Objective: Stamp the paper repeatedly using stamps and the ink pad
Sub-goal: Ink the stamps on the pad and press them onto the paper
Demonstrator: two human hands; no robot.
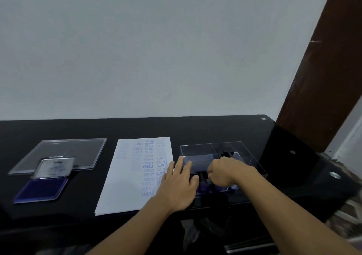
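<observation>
- Your right hand [225, 171] reaches into the near part of the clear box [197, 147]. Its fingers curl down among the stamps [203, 187], but you cannot tell whether they grip one, because the knuckles hide the fingertips.
- Your left hand [179, 185] lies flat with its fingers straight and spread. The fingertips touch the box's left wall and the palm covers the right edge of the paper [125, 182]. It holds nothing.
- The stamps, dark with purple bases, stand in the box's near compartment between your two hands. Another dark shape sits in the far right compartment; it is too blurred to name.
- The paper lies just left of the box. Its right half carries blue rows reading SAMPLE, FRAGILE, AIR MAIL and AMENDED; its left half is mostly blank.
- The ink pad [42, 189] is well apart on the far left, open, with its blue face up and its lid [53, 167] folded back.
- A clear plastic cover [78, 148] lies flat behind the lid.
- Everything rests on a black table [195, 129] against a pale wall.
</observation>
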